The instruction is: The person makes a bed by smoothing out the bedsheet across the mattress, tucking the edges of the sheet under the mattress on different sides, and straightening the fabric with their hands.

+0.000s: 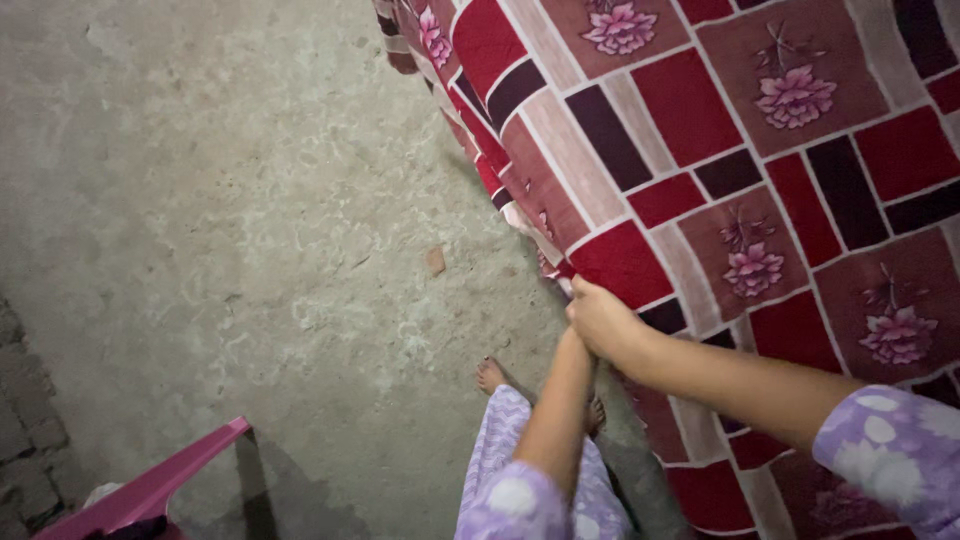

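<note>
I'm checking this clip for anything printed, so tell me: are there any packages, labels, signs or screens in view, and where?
None in view. Only a patterned red, maroon and pink bedsheet with flowers, gripped at its edge by the right hand, bare concrete floor, and a pink plastic chair corner.

We are looking down at a bare grey concrete floor (pixel 250 220), rough and mottled, filling the left and middle of the scene. A small brownish chip (pixel 436 261) is lying on it near the middle. Our bare feet (pixel 491 375) are standing on it near us. At the near left a pink plastic piece of furniture (pixel 150 490) is resting on it, and at the left edge rough bricks (pixel 25 430) are showing. On the right a bed under a red patchwork flowered sheet (pixel 720 150) is standing.
</note>
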